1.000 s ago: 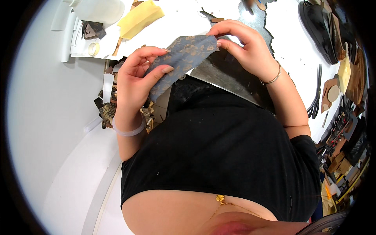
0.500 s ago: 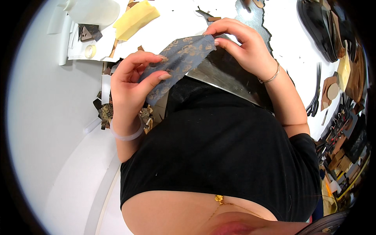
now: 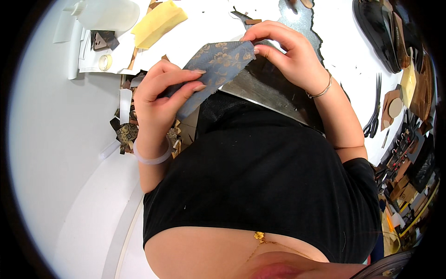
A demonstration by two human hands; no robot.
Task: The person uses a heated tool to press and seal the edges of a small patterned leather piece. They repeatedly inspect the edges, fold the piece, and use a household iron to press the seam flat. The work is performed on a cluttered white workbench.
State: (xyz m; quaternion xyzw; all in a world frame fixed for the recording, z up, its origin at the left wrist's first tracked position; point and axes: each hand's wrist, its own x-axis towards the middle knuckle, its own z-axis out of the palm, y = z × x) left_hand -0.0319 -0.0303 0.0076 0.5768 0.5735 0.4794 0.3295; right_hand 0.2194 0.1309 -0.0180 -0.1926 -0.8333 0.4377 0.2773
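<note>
Left hand (image 3: pixel 161 93) and right hand (image 3: pixel 295 55) grip a blue-grey floral strip (image 3: pixel 222 65) in their fingers, at twelve o'clock.
Long axis: half-past-seven to half-past-one, lower end partly hidden behind the left hand.

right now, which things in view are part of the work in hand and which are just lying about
In use:
- blue-grey floral piece, held by the left hand and right hand
- possibly the dark plate beneath; neither hand's fingers grip it

Apparently lying about:
- yellow block
- tape roll
- translucent container
- black cords
</note>
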